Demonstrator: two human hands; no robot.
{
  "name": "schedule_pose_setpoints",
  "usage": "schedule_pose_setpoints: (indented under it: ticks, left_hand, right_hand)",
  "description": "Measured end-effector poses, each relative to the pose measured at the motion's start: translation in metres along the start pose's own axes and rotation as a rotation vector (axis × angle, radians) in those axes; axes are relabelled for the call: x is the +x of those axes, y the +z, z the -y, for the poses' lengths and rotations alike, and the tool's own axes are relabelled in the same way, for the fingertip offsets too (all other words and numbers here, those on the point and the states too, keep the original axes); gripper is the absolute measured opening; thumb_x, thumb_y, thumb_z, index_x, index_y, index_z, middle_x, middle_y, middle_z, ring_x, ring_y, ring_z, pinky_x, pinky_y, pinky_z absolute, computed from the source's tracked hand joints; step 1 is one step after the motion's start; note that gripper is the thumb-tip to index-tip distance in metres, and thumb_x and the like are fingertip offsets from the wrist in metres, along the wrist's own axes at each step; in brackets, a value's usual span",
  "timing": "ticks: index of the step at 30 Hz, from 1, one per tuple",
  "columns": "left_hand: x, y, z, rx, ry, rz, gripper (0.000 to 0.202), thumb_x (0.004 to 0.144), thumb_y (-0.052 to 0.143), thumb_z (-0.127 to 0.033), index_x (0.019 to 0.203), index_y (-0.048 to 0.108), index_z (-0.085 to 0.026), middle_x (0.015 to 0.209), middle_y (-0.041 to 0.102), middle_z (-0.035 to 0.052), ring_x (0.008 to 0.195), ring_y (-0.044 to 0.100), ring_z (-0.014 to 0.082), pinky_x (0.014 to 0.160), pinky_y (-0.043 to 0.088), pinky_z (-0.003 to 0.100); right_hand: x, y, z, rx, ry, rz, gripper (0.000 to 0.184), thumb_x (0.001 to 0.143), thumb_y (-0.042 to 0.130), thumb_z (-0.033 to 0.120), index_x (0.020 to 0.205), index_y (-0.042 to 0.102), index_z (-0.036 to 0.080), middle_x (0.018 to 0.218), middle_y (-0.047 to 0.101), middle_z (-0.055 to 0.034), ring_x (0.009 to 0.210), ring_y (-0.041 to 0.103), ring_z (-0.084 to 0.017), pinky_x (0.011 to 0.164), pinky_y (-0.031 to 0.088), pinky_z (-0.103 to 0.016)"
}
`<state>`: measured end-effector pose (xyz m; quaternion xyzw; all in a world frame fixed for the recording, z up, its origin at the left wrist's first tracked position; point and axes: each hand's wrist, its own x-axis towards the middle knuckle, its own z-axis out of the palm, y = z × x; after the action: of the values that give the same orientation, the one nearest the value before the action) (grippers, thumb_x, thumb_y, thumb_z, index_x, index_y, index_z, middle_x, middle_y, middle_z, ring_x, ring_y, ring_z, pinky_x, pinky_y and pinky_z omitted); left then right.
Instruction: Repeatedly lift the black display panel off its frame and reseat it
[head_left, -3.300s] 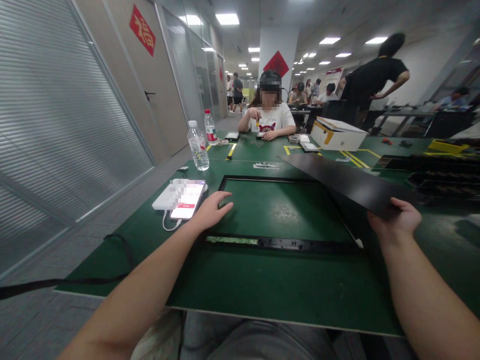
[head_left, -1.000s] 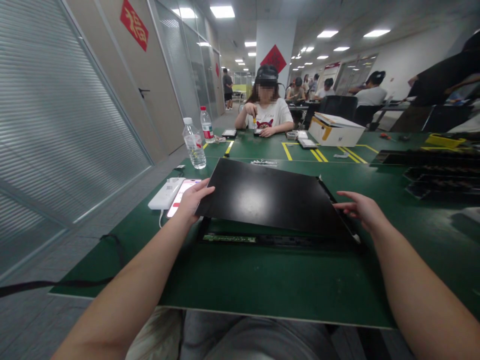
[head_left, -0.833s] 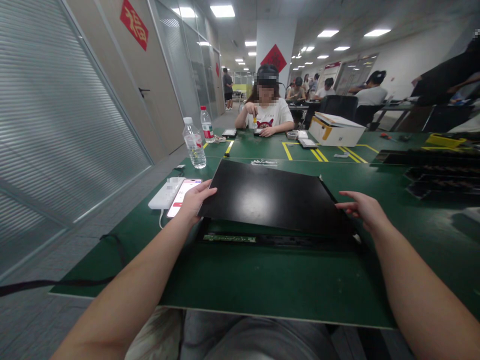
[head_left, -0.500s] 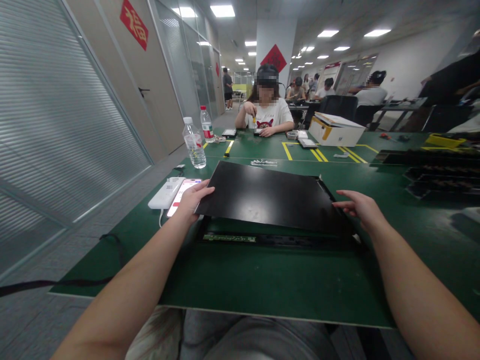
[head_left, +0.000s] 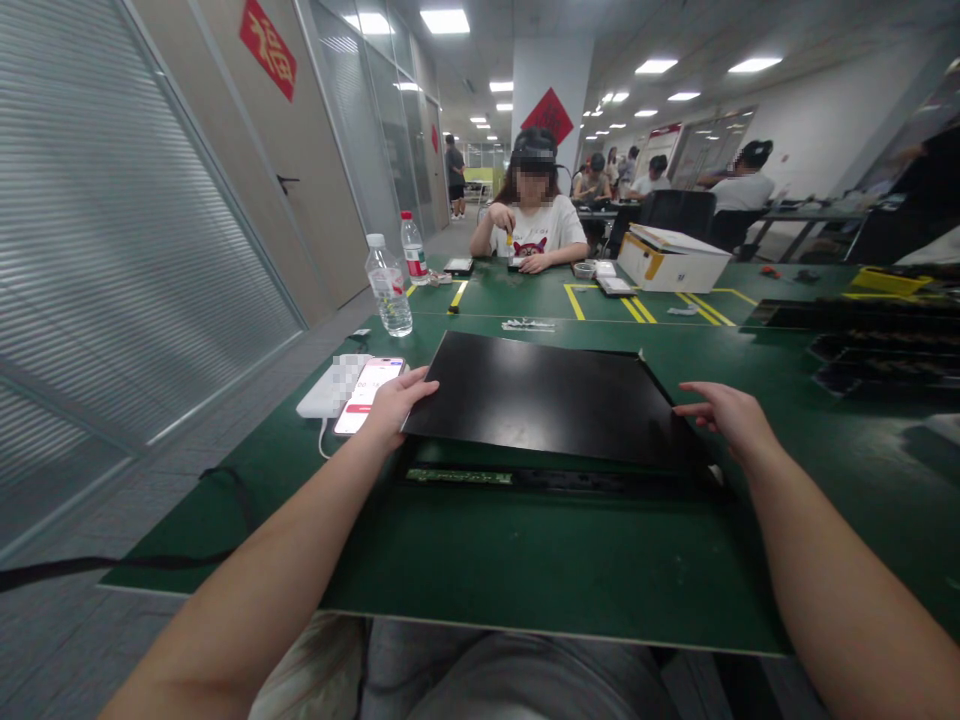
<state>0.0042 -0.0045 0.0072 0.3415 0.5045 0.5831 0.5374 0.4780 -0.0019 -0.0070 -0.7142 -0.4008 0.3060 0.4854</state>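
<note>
A large flat black panel lies over a black frame on the green table; the frame's near bar with a green circuit strip shows below the panel. My left hand grips the panel's near left corner, thumb on top. My right hand rests at the panel's right edge with fingers stretched out towards it. The panel is tilted slightly, its near edge a little above the frame.
A phone on a white power bank lies left of my left hand. Two water bottles stand behind. A person sits across; a white box and black trays are at the right.
The black panel, once held aloft at the right by my right hand, now covers the frame. Over the last second it has sunk lower, and both hands stay at its edges.
</note>
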Motion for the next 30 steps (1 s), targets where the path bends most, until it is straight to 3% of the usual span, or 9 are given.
schedule_pose_setpoints:
  ticks: [4,10,18,30]
  left_hand:
    - [0.002,-0.001,0.001,0.016,0.001,-0.003,0.040,0.057,0.089,-0.013,0.097,0.082,-0.015,0.080,0.083,0.0051,0.070,0.077,0.0201,0.068,0.061,0.027]
    - [0.004,-0.003,0.003,0.074,0.002,-0.006,0.045,0.056,0.092,-0.015,0.100,0.082,-0.015,0.085,0.084,0.0076,0.082,0.080,0.0263,0.077,0.064,0.034]
    - [0.003,-0.004,0.006,0.137,0.030,0.001,0.043,0.055,0.094,-0.018,0.095,0.079,-0.017,0.084,0.083,0.0067,0.087,0.080,0.0286,0.081,0.064,0.037]
    - [0.003,-0.001,0.008,0.184,0.032,0.007,0.032,0.060,0.084,-0.011,0.089,0.071,-0.017,0.074,0.079,0.0035,0.071,0.076,0.0221,0.074,0.062,0.033]
  right_hand:
    - [0.002,0.000,-0.004,-0.079,-0.044,0.028,0.042,0.078,0.066,0.048,0.105,0.078,0.019,0.076,0.079,-0.0117,0.062,0.060,-0.019,0.054,0.043,-0.029]
    - [0.005,-0.001,-0.008,-0.270,-0.117,0.020,0.039,0.084,0.063,0.050,0.105,0.080,0.021,0.080,0.080,-0.0089,0.074,0.068,-0.024,0.064,0.049,-0.033]
    - [-0.003,0.002,0.001,-0.533,-0.189,-0.032,0.034,0.088,0.062,0.050,0.101,0.082,0.026,0.084,0.081,-0.0079,0.089,0.073,-0.030,0.071,0.049,-0.036]
    - [-0.004,0.003,0.001,-0.607,-0.234,-0.041,0.031,0.088,0.062,0.049,0.098,0.083,0.028,0.084,0.081,-0.0073,0.089,0.072,-0.031,0.069,0.049,-0.038]
